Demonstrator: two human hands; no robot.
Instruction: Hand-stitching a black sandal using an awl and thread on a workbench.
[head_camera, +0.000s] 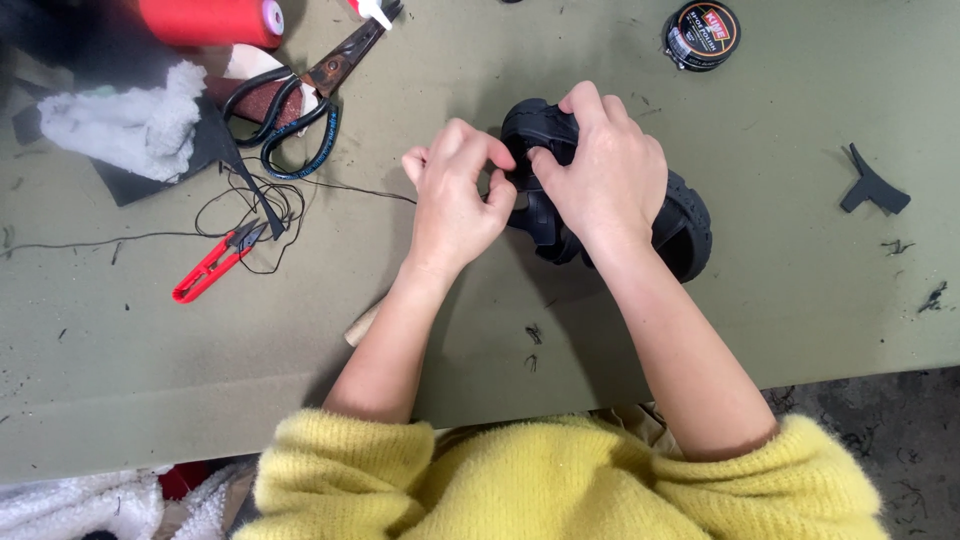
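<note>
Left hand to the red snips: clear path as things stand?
Probably yes. The snips lie in the open on the mat, to the outer side of the left hand, with only loose thread around them. But that hand is busy on the black sandal.

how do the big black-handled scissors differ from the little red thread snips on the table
The large black-handled scissors have looped finger rings and long rusty-looking blades; the small red thread snips have a plain squeeze body and short dark tips. The scissors lie partly on a white cloth pile's edge; the snips sit among loose black thread. Both lie untouched, left of the hands.
</note>
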